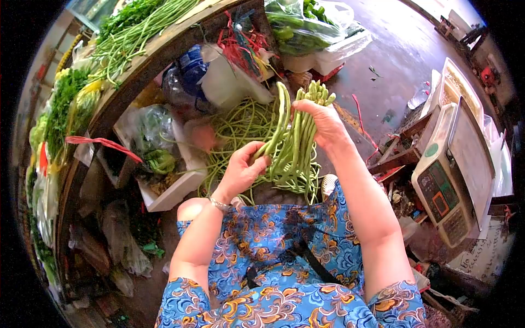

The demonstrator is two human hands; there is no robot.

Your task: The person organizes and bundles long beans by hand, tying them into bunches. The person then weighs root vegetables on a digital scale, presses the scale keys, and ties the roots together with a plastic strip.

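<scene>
My right hand (322, 121) is closed around a thick bunch of long green beans (298, 143), whose ends stick up past the fingers while the rest hangs down. To its left, my left hand (243, 170) grips a few long beans (283, 112) that curve upward beside the bunch. Beneath and behind both hands lies a loose, tangled pile of long beans (232, 128) on the floor.
A weighing scale (445, 175) stands at the right, near a wooden crate (407, 139). Bagged green peppers (306, 24) sit at the top. A curved wooden shelf (128, 82) with vegetables runs along the left, above a white foam box (175, 188) and plastic bags.
</scene>
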